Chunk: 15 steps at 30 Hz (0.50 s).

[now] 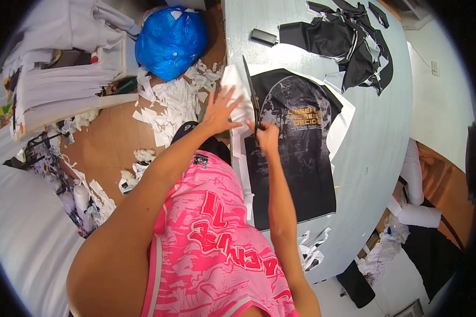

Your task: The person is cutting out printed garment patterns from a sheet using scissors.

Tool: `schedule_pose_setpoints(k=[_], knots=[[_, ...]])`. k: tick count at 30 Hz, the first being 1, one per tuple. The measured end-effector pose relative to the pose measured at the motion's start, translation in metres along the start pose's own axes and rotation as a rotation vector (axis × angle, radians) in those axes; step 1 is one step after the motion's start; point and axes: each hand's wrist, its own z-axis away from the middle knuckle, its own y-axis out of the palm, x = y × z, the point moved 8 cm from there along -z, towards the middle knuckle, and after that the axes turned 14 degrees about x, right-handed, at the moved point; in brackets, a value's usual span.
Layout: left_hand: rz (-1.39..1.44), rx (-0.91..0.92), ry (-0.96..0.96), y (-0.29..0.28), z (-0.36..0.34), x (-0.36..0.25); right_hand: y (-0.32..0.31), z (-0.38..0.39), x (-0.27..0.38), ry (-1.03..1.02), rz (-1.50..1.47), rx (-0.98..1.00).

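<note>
My right hand (268,137) is closed around the handles of long dark scissors (252,91), whose blades point away from me along the left edge of a black printed fabric panel (296,179). The panel lies flat on the table, with a grey pattern and yellow lettering toward its far end. White material (236,83) borders it, showing on the left and right sides. Fingers spread, my left hand (222,111) rests on or just over the white strip left of the scissors. Whether the blades are apart is hard to see.
The pale table (370,142) carries a heap of black cut fabric (349,45) and a small black case (263,37) at its far end. White scraps (174,103) litter the floor at left, below a stuffed blue plastic bag (172,42). Stacked white material (63,95) stands far left.
</note>
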Motion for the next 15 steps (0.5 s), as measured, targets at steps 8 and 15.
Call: schedule_pose_setpoints(k=[8, 15], knots=[[0.068, -0.327, -0.199, -0.021, 0.007, 0.055, 0.03, 0.204, -0.076, 0.214, -0.058, -1.014], [-0.313, 0.13, 0.578, -0.023, -0.095, -0.112, 0.058, 0.316, -0.219, 0.773, -0.183, -1.342]])
